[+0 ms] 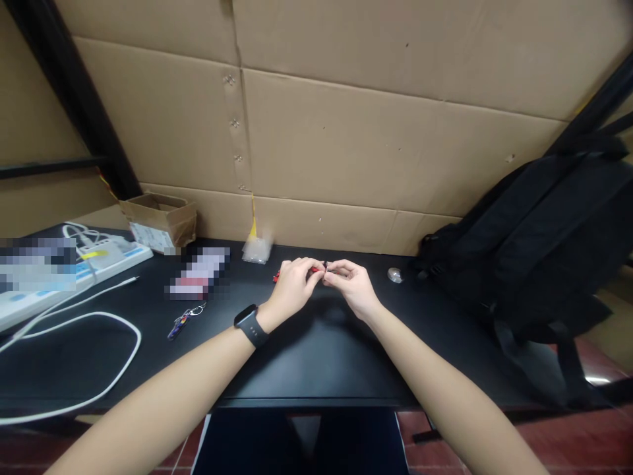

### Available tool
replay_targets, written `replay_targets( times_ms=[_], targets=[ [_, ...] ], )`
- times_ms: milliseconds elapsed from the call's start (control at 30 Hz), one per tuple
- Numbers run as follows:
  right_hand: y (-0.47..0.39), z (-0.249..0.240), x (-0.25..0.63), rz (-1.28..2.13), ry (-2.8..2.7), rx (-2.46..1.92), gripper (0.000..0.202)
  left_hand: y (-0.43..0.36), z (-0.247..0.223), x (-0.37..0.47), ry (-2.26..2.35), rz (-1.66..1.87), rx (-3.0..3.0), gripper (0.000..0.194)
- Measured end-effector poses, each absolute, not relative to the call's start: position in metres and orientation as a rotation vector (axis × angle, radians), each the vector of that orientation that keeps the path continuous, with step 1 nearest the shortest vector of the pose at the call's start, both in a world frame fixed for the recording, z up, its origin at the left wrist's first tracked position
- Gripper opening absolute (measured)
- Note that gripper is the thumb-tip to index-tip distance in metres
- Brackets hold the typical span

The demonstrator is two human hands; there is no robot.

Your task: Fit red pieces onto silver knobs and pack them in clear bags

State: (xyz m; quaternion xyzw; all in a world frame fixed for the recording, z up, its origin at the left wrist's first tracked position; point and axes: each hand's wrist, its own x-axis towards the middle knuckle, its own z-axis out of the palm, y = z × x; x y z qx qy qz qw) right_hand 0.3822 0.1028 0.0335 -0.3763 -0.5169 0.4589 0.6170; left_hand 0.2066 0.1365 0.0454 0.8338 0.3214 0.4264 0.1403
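Note:
Above the middle of the black table, my left hand (pixel 295 285) and my right hand (pixel 354 285) meet fingertip to fingertip. My left fingers are closed round a small red object (pixel 276 277); part of it sticks out to the left of the hand, and more red shows near the thumb. Its kind cannot be made out. The right thumb and index finger pinch its other end, where a tiny dark tip (pixel 325 264) shows. A dark watch (pixel 251 324) is strapped round my left wrist. Most of the object is hidden by my fingers.
At left lie a white power strip (pixel 143 253), a white cable (pixel 136 343), an open cardboard box (pixel 180 218), a blurred-out item (pixel 200 272) and a keychain (pixel 182 323). Behind my hands is a clear plastic packet (pixel 257 249). At right stand a small round clear thing (pixel 395 275) and a black backpack (pixel 539 237).

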Motion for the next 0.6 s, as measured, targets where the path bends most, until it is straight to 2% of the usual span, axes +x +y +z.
replay_targets(
  times_ms=[100, 367, 500, 600],
  targets=[
    [0.105, 0.032, 0.383, 1.018, -1.217, -0.91, 0.024, 0.141, 0.043, 0.207, 0.9, 1.224, 2.212, 0.013],
    [0.104, 0.036, 0.389, 0.897, -1.342, -0.957, 0.025, 0.144, 0.037, 0.209, 0.812, 1.223, 1.984, 0.019],
    [0.105, 0.036, 0.395, 0.787, -1.501, -1.002, 0.019, 0.146, 0.035, 0.207, 0.805, 1.137, 2.047, 0.019],
    [0.104, 0.042, 0.402, 0.568, -1.727, -1.108, 0.013, 0.15, 0.041, 0.2, 0.793, 1.118, 2.19, 0.019]
  ],
)
